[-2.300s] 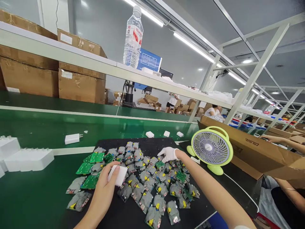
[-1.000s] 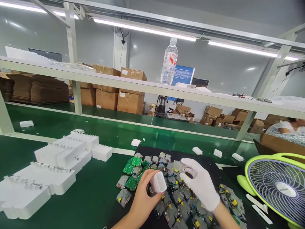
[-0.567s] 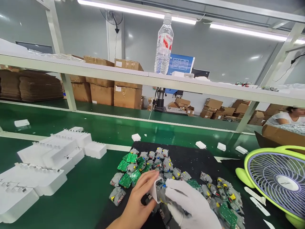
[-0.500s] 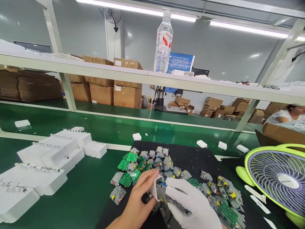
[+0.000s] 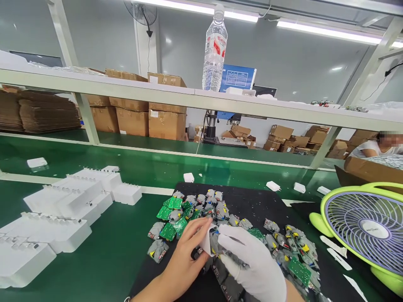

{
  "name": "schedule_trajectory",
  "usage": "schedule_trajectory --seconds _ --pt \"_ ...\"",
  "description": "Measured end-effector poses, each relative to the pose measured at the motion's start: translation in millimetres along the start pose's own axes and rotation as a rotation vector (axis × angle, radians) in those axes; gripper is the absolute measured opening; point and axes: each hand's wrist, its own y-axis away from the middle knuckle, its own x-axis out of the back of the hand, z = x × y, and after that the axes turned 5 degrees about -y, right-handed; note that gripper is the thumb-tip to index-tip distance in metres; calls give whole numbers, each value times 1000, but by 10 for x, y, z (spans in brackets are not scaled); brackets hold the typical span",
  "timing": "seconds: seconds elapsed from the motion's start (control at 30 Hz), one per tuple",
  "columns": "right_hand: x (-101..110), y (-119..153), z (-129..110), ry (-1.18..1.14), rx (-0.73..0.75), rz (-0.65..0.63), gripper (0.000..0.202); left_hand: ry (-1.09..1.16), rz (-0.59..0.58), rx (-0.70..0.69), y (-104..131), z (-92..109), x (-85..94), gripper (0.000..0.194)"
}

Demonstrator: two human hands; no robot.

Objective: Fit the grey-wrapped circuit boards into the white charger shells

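My bare left hand (image 5: 181, 260) is closed around a small white plastic housing (image 5: 206, 244), its open end facing right. My right hand (image 5: 258, 262), in a white glove, pinches a grey-coated circuit board assembly (image 5: 215, 243) at that opening. The assembly looks partly inside the housing; the fingers hide how deep it sits. Under and around both hands, many similar grey assemblies (image 5: 158, 251) with yellow parts and green circuit boards (image 5: 168, 231) lie on a black mat (image 5: 252, 203).
White housings (image 5: 72, 237) stand in rows at left. A lime-green fan (image 5: 373, 228) stands at right beside white strips (image 5: 339, 259). Several white pieces (image 5: 273, 186) lie on the green belt (image 5: 157, 163). A shelf (image 5: 157, 95) holding a water bottle (image 5: 215, 52) crosses above; another person (image 5: 367, 149) is far right.
The white pieces on the green belt have shifted right. The grey assembly appears to fill more of the housing's opening. Both hands keep their hold, and the view has tilted slightly.
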Motion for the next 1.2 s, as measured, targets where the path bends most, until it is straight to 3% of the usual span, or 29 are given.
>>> schedule_trajectory --seconds 0.1,0.23,0.33,0.43,0.5,0.63,0.83,0.9,0.97,1.1,1.2 --pt "-37 32 32 -12 -6 -4 47 -12 -16 25 7 6 1 63" --pt "-42 55 28 -148 -91 -117 49 24 -32 23 17 -3 -17 62" --pt "-16 59 6 -454 -415 -100 57 79 -56 76 22 13 -15 60" --pt "-29 31 1 -891 -824 -3 48 133 -95 132 23 62 21 58" --pt "-66 -6 5 -1110 -982 23 47 157 -150 115 22 95 55 59" --pt "-128 -85 7 -1318 -993 -77 55 142 -234 -26 20 91 94 64" --pt "-134 -57 -10 -1198 -938 13 54 29 -173 -208 10 -20 71 54" --pt "-154 -11 -12 -1170 -931 88 54 71 -160 -136 11 -13 60 52" --pt "-180 25 -12 -1143 -951 169 55 196 -134 26 9 25 46 51" --pt "-218 32 -22 -1097 -1013 279 60 700 -71 369 -9 127 -3 50" --pt "-269 40 -32 -1111 -1044 318 59 919 -56 500 -37 182 -40 52"
